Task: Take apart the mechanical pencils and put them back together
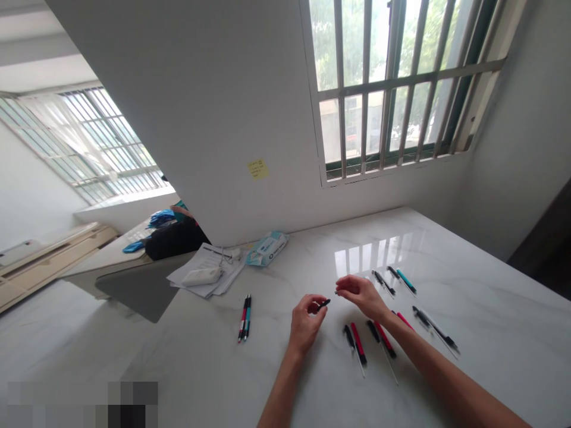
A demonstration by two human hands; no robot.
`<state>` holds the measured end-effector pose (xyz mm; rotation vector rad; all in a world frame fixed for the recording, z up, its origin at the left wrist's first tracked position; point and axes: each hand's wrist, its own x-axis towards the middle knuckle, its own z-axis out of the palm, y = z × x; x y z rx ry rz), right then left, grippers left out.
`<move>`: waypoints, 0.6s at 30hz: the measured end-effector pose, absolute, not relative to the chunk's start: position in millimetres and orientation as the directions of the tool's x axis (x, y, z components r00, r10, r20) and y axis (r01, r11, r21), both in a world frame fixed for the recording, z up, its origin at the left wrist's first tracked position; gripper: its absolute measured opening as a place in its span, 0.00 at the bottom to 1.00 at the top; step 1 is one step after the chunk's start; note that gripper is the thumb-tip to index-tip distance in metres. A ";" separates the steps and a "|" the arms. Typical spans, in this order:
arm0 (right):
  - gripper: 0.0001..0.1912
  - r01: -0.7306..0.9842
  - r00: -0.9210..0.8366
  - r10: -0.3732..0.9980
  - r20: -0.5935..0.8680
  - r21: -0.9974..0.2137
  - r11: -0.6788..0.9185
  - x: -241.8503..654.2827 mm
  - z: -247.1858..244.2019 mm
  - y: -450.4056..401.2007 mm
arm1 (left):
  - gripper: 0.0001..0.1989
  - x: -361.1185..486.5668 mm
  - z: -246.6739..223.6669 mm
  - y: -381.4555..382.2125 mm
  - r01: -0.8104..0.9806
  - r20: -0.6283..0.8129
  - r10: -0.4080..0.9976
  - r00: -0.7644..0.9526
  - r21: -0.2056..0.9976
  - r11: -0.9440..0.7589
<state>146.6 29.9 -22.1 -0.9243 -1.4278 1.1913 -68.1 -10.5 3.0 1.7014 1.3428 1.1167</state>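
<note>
Left hand (306, 321) has a black pen part (324, 305) pinched over the table (200, 368); right hand (362, 295) pinches a tiny bit (336, 292) just beside it, too small to make out. Pen part's probably light, stiff, slickish plastic, so I'd grip it mid-length.

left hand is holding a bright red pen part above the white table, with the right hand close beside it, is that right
Not quite: the pen part is black, not bright red, as the head view shows. The rest stands: the left hand holds it above the white table, with the right hand close beside it.
</note>
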 end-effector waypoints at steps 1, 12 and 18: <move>0.16 -0.081 -0.209 0.954 0.213 -0.976 0.200 143.1 -22.3 27.8 | 0.09 -68.0 2.8 -10.4 0.381 0.209 0.973 0.097 0.896 -0.230; 0.14 -0.032 -0.267 0.941 0.207 -0.978 0.206 134.7 -12.9 17.0 | 0.08 -67.5 4.5 -11.5 0.397 0.212 0.971 0.112 0.886 -0.239; 0.14 0.059 -0.271 0.935 0.227 -0.966 0.252 135.5 -11.7 14.3 | 0.06 -68.4 4.5 -11.4 0.385 0.212 0.968 0.135 0.889 -0.248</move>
